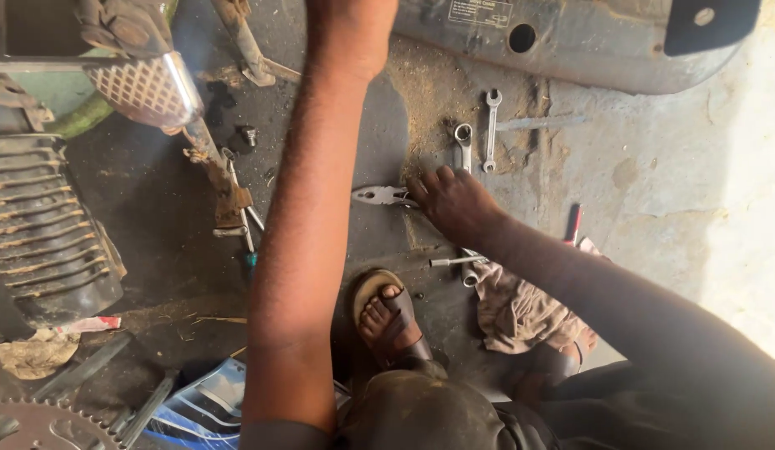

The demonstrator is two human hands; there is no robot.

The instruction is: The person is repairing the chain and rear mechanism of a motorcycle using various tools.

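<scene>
My right hand [456, 204] rests low on the dirty concrete floor, its fingers curled over the handles of silver pliers [379, 196]. The pliers' jaws stick out to the left of the fingers. My left arm stretches straight up the middle of the view. Only the base of my left hand [351, 29] shows at the top edge, and its fingers are cut off, so what it holds is hidden. Just beyond my right hand lie a ring spanner [462, 140] and an open-ended wrench [491, 129].
A motorcycle footrest [146, 87] and finned engine block [37, 225] fill the left. A sprocket [33, 427] lies at bottom left. A socket bar [457, 261], a red-handled tool [574, 223] and a rag [521, 310] lie beside my sandalled foot [392, 323]. A dark panel [587, 46] spans the top.
</scene>
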